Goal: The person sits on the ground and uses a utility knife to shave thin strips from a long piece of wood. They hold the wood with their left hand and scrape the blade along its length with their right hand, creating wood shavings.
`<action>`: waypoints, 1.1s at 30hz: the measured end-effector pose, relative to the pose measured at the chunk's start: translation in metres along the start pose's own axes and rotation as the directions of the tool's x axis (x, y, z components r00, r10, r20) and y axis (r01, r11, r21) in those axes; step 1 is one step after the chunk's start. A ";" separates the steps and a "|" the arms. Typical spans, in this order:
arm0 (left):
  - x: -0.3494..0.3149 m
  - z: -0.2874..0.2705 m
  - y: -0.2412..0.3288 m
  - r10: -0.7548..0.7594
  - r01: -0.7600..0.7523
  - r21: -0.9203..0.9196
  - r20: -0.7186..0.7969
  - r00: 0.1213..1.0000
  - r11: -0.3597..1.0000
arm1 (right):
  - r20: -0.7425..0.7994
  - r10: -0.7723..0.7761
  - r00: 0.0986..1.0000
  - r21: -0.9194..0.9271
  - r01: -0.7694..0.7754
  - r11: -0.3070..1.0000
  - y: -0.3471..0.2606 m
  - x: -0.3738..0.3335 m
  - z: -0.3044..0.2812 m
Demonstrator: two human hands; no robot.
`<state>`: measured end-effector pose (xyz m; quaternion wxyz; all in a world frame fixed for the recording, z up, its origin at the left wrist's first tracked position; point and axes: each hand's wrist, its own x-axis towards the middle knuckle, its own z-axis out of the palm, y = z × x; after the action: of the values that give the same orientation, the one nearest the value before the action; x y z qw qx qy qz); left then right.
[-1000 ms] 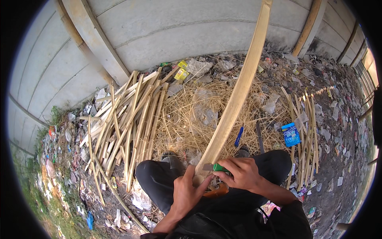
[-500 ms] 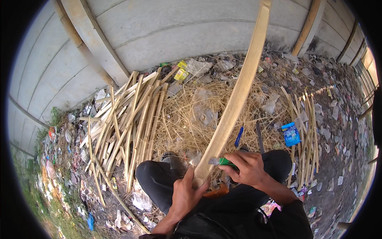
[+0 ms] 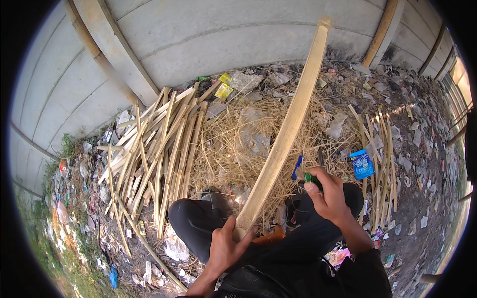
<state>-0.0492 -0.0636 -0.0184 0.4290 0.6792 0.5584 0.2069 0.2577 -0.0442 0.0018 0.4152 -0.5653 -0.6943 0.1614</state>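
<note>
A long split bamboo strip (image 3: 288,126) slants up from my lap toward the wall, its pale inner face turned up. My left hand (image 3: 228,248) is closed round its near end. To the right of the strip and apart from it, my right hand (image 3: 327,193) grips a green-handled utility knife (image 3: 311,180). Most of the knife's handle is hidden by the fingers, and its blade is hard to make out. Just beyond that hand, a blue pen-like object (image 3: 297,167) lies on the shavings, with a dark blade-like tool (image 3: 321,157) beside it.
Bamboo shavings (image 3: 228,144) cover the ground before my bent legs. A heap of split bamboo pieces (image 3: 169,144) lies at left, and thinner strips (image 3: 381,169) lie at right beside a blue packet (image 3: 361,164). Litter surrounds them. A grey panel wall (image 3: 223,35) stands behind.
My right hand has moved right with the utility knife, off the bamboo strip. The strip's far end has dropped slightly and shifted left; my left hand still holds its near end.
</note>
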 end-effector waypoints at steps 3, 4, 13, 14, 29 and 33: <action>0.011 0.000 0.006 0.042 -0.039 -0.132 0.016 0.999 0.990 | 0.117 -0.125 0.985 0.009 0.125 0.992 -0.003 -0.011 0.024; 0.013 0.000 0.007 0.068 -0.063 -0.188 0.018 0.998 0.980 | 0.145 -0.168 0.975 0.007 0.169 0.986 -0.005 -0.013 0.033; 0.026 0.000 0.021 0.098 -0.091 -0.268 0.012 0.995 0.959 | 0.141 -0.285 0.948 0.019 0.285 0.958 -0.019 -0.016 0.059; 0.026 0.000 0.020 0.101 -0.094 -0.269 0.010 0.995 0.959 | 0.130 -0.290 0.948 0.019 0.290 0.957 -0.020 -0.014 0.060; 0.033 0.013 0.010 0.110 -0.102 -0.291 0.010 0.994 0.951 | 0.146 -0.240 0.960 -0.031 0.247 0.969 -0.019 -0.010 0.053; 0.034 0.012 0.009 0.099 -0.090 -0.271 0.023 0.995 0.958 | 0.118 -0.226 0.967 -0.072 0.235 0.969 -0.016 -0.007 0.051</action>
<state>-0.0248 -0.0363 -0.0243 0.5170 0.6440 0.4843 0.2889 0.2088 -0.0425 -0.0210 0.3681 -0.4883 -0.7831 0.1127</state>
